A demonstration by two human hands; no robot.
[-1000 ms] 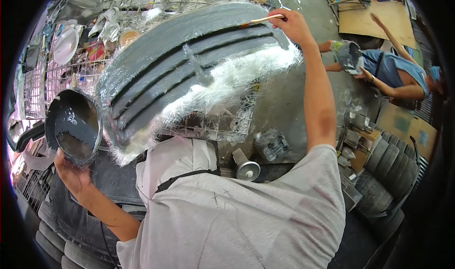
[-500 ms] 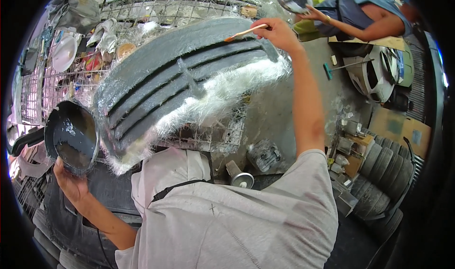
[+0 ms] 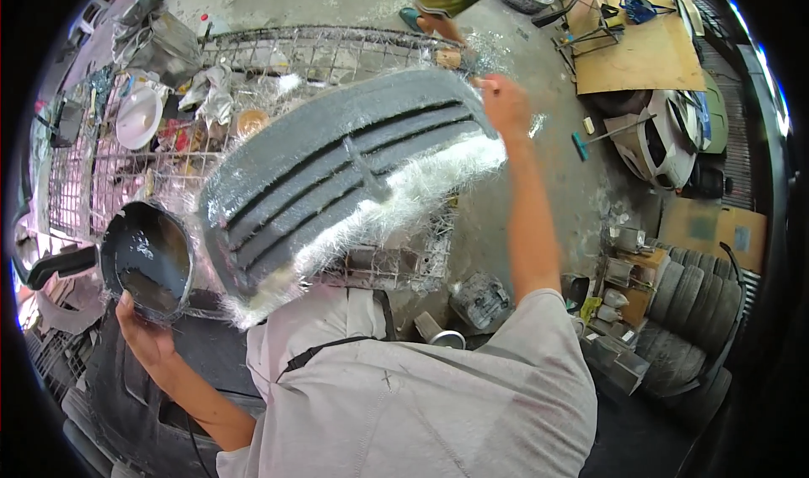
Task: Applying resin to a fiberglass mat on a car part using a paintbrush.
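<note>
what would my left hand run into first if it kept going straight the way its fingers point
The dark bowl: the left hand seems to be touching its lower edge, so nothing shows in between. How far anything behind the bowl lies is unclear from this view.

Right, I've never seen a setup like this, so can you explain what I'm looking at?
There is no machine here: these are a person's two bare hands, seen from above. The camera is a wide fisheye worn on the head, so straight edges bend, and picture left is the person's left. The left hand holds a dark bowl. The right hand is closed at the right end of a grey slatted panel; blur hides what it grips. White fibres fringe the panel's near edge, and wire mesh spreads beneath and beyond it.
</note>
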